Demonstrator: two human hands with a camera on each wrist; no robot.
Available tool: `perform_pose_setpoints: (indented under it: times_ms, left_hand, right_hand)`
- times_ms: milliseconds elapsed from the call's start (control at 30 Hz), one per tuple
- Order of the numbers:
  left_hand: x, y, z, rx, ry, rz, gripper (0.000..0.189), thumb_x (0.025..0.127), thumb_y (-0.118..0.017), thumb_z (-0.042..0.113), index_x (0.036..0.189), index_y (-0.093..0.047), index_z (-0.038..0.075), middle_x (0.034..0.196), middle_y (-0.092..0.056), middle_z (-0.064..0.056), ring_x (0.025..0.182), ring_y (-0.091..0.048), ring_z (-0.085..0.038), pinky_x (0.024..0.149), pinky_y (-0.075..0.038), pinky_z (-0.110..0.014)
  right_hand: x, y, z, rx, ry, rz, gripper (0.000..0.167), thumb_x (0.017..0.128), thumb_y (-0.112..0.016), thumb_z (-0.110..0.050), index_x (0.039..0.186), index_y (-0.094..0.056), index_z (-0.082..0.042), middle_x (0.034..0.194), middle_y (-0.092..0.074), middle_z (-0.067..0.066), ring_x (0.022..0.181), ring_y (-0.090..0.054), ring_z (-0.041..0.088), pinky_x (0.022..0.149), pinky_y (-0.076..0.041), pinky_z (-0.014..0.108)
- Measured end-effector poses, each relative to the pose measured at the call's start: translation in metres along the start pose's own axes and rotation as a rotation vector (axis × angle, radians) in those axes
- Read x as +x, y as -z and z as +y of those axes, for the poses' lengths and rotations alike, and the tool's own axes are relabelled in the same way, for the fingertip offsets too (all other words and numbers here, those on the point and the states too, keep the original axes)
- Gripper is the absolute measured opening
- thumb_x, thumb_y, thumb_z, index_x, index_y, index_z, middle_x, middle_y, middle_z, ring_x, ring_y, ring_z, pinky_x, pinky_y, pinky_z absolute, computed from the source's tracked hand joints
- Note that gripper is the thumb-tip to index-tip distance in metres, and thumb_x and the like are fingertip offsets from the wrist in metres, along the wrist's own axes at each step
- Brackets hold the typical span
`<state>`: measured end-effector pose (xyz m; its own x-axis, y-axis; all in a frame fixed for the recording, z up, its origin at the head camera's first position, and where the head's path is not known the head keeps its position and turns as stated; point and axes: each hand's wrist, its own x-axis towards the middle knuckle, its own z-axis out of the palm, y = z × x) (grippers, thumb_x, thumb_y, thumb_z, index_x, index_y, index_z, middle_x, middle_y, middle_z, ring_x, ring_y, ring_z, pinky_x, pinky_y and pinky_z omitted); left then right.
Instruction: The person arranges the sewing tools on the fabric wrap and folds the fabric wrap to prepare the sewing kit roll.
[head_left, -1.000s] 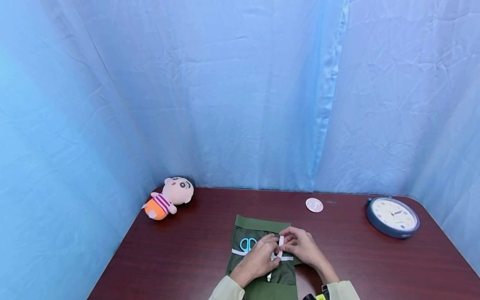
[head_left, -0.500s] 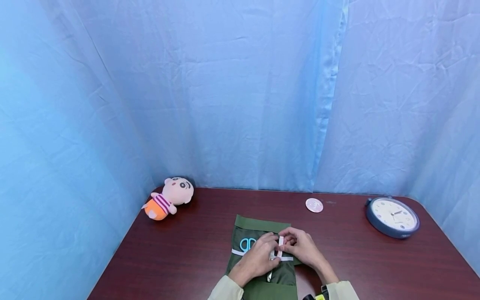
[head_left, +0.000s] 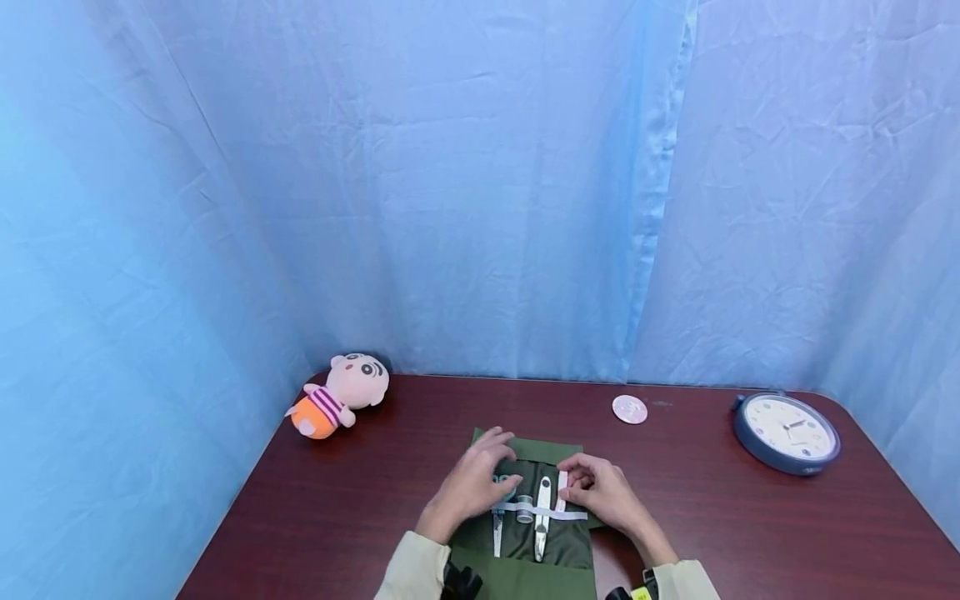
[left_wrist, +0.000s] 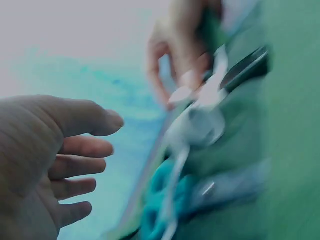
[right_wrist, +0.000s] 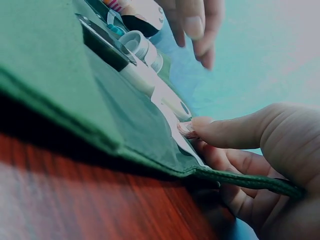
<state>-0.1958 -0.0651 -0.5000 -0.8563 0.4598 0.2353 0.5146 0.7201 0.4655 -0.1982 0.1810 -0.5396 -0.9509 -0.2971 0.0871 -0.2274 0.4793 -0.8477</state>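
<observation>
The right hand (head_left: 603,493) pinches the strip (head_left: 562,487) at the band (head_left: 576,516); whether it is tucked in is unclear. The left hand (head_left: 474,481), fingers loosely parted, holds nothing. Between them, spool (head_left: 525,511) and white tool (head_left: 541,542) already sit banded; scissors (head_left: 497,537), below the left, too.

From high, the head view looks forward-down, green pouch (head_left: 519,542) at six o'clock; both wrist views, in tight, share the spool (left_wrist: 202,122)!
</observation>
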Motion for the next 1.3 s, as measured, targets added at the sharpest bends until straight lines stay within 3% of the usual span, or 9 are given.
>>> perform_pose_setpoints:
  times_ms: [167, 333, 833, 1300]
  left_hand:
    - [-0.006, 0.016, -0.021, -0.033, 0.037, -0.043, 0.026, 0.090, -0.075, 0.019, 0.110, -0.071, 0.003, 0.146, -0.057, -0.015, 0.146, -0.041, -0.037, 0.112, -0.045, -0.052]
    - [-0.010, 0.021, -0.034, -0.044, 0.049, -0.081, 0.028, 0.089, -0.076, 0.019, 0.111, -0.071, 0.003, 0.147, -0.055, -0.017, 0.148, -0.038, -0.039, 0.115, -0.041, -0.055]
    - [-0.018, 0.013, -0.047, -0.032, 0.088, -0.165, 0.030, 0.088, -0.076, 0.018, 0.115, -0.071, 0.005, 0.151, -0.051, -0.017, 0.149, -0.037, -0.038, 0.117, -0.037, -0.055]
    - [-0.018, 0.012, -0.053, -0.098, 0.111, -0.210, 0.035, 0.091, -0.073, 0.022, 0.122, -0.068, 0.005, 0.153, -0.049, -0.016, 0.149, -0.036, -0.037, 0.116, -0.040, -0.055]
  right_hand:
    - [0.000, 0.000, 0.000, 0.003, -0.017, -0.008, 0.028, 0.083, -0.080, -0.010, 0.108, -0.071, -0.004, 0.082, -0.069, 0.004, 0.068, -0.059, -0.002, 0.064, -0.051, 0.018]
    - [0.001, 0.001, 0.000, -0.004, -0.026, -0.012, 0.029, 0.084, -0.080, -0.013, 0.110, -0.072, -0.006, 0.083, -0.069, 0.004, 0.069, -0.059, -0.001, 0.064, -0.051, 0.019]
    - [0.002, -0.001, 0.001, -0.028, 0.038, -0.030, 0.028, 0.084, -0.079, -0.009, 0.111, -0.070, -0.005, 0.084, -0.069, 0.003, 0.071, -0.059, -0.002, 0.065, -0.051, 0.019]
    - [0.001, 0.000, 0.002, -0.022, 0.055, -0.072, 0.029, 0.084, -0.079, -0.011, 0.111, -0.072, -0.006, 0.084, -0.069, 0.003, 0.070, -0.058, -0.004, 0.065, -0.051, 0.018]
